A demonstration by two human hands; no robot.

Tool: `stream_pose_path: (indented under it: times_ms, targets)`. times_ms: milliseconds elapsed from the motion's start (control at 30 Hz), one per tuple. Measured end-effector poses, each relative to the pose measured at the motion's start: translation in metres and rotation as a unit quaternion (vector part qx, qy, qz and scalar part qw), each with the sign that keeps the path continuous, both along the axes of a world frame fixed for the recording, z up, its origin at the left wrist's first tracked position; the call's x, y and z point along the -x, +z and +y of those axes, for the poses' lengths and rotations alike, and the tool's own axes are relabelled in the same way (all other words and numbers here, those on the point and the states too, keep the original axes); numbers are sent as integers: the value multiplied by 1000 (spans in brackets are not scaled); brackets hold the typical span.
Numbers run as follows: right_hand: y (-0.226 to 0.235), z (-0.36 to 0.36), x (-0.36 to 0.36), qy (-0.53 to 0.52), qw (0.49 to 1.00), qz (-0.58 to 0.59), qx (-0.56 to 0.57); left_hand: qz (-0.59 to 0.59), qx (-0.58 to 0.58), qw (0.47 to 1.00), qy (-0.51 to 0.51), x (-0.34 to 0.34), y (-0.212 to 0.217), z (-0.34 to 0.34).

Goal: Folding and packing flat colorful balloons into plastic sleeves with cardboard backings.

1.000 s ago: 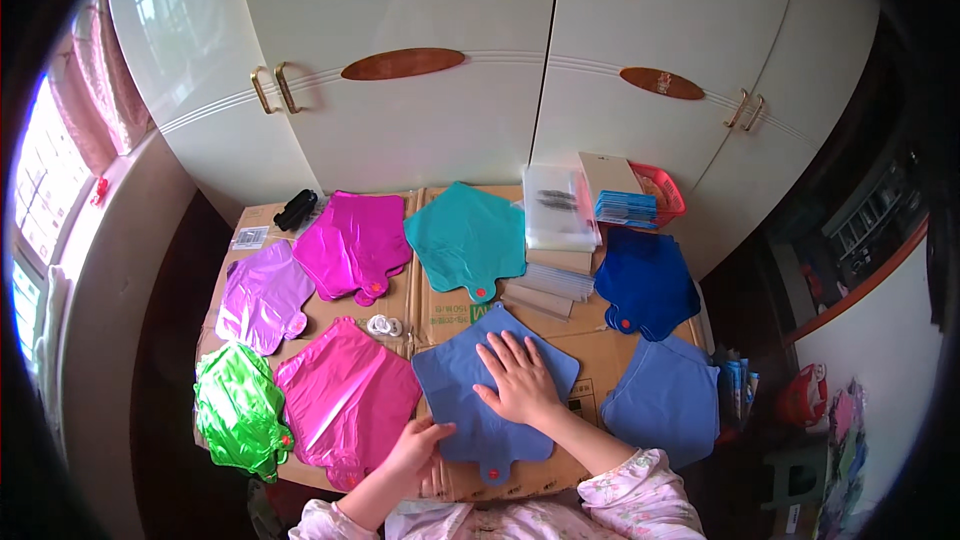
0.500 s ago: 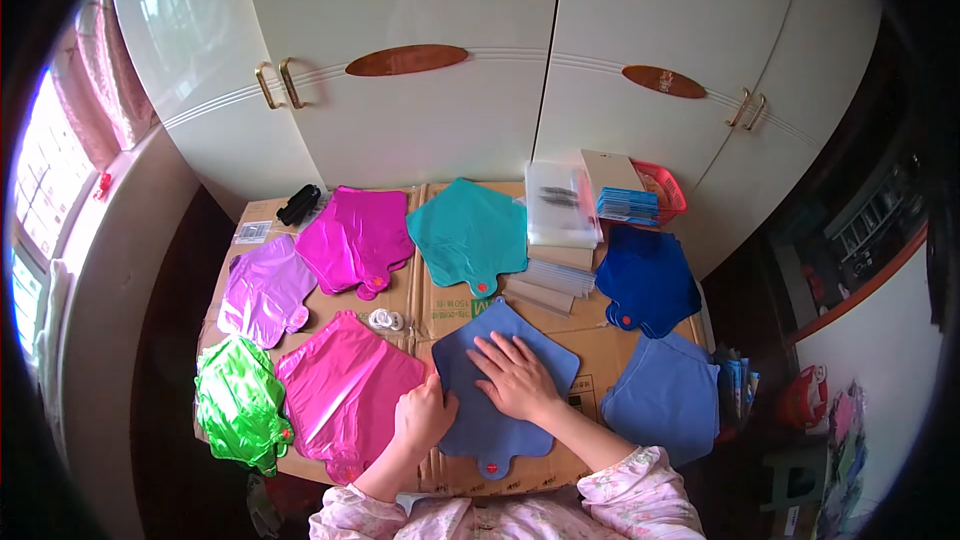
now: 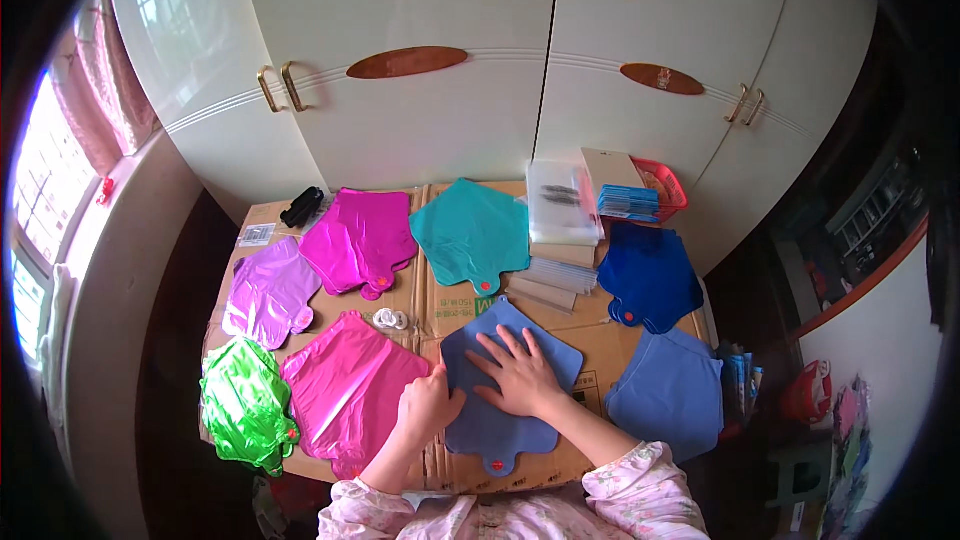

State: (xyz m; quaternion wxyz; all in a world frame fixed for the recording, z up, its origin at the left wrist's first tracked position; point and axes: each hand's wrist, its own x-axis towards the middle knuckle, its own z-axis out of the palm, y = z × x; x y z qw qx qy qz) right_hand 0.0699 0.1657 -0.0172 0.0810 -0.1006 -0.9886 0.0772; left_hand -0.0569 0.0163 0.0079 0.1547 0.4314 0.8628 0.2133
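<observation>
Cabinet: facing us, a tall glossy off-white wardrobe [image 3: 420,140] spans the back, with thin ridged lines curving across its doors.
Handles: we count 4, brass-coloured [image 3: 291,87], in 2 pairs.
Plaques: 2 brown ovals [image 3: 407,62] sit between those pairs.
Window: on our left, a bright gridded window [image 3: 45,180] with a pink curtain [image 3: 105,85].
Wall: pale, below the sill [image 3: 125,270].
Floor: we see a dark reddish-brown strip [image 3: 172,360] beside the table [image 3: 600,350], which is topped with cardboard.
Right side: a white panel [image 3: 880,325] with a brown edge; beyond it, deep shadow.
Light: daylight reaches us from the left, and a gridded reflection shines on the wardrobe.
</observation>
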Motion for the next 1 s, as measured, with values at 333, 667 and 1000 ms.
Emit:
stream_pose_path:
  times_ms: [333, 667, 1000]
  targets:
    - [-10, 3, 0, 21, 1000, -4, 15, -7, -9, 996, -94, -14, -4, 5]
    - [-6, 6, -1, 17, 1000, 3, -10, 50, -120, 979, -155, -28, 0, 13]
    - [-3, 0, -1, 25, 997, 68, 16, -29, -8, 1000, -10, -1, -8, -6]
